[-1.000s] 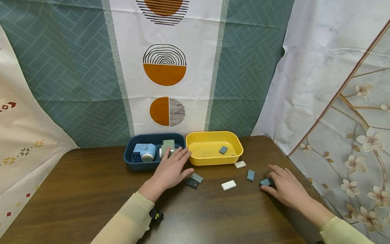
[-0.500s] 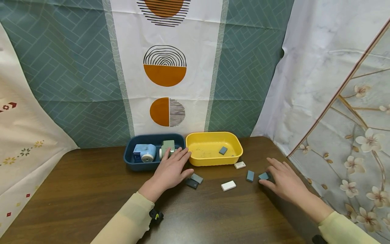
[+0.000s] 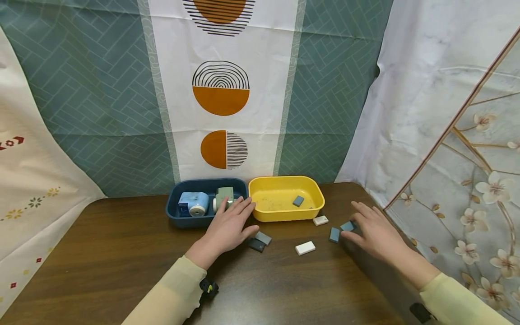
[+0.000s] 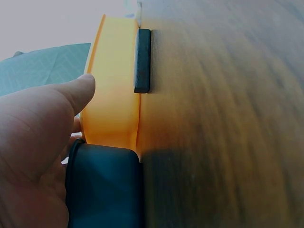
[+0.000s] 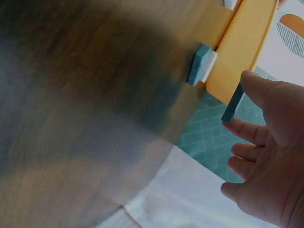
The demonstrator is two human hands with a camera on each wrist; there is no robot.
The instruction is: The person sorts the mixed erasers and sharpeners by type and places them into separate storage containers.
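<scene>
My right hand (image 3: pixel 378 234) pinches a small flat teal block (image 5: pixel 233 102) between thumb and index finger, lifted off the table in the right wrist view. Its other fingers are spread. A second blue-grey block (image 3: pixel 334 234) lies on the table just left of it. My left hand (image 3: pixel 227 228) lies with extended fingers over the meeting rims of the dark blue tray (image 4: pixel 104 185) and the yellow tray (image 3: pixel 284 215). By its thumb, a grey block (image 3: pixel 263 238) and a black block (image 3: pixel 256 245) lie together on the table.
The dark blue tray holds a light blue object (image 3: pixel 193 203) and a green object (image 3: pixel 225 195), each with a round white part. Inside the yellow tray lies a blue-grey block (image 3: pixel 298 201). White blocks lie near its front right corner (image 3: pixel 320 220) and mid-table (image 3: pixel 305 248).
My right hand has moved up and slightly left, bringing the teal block from the table's right side toward the other blue-grey block. The left hand stays in place.
</scene>
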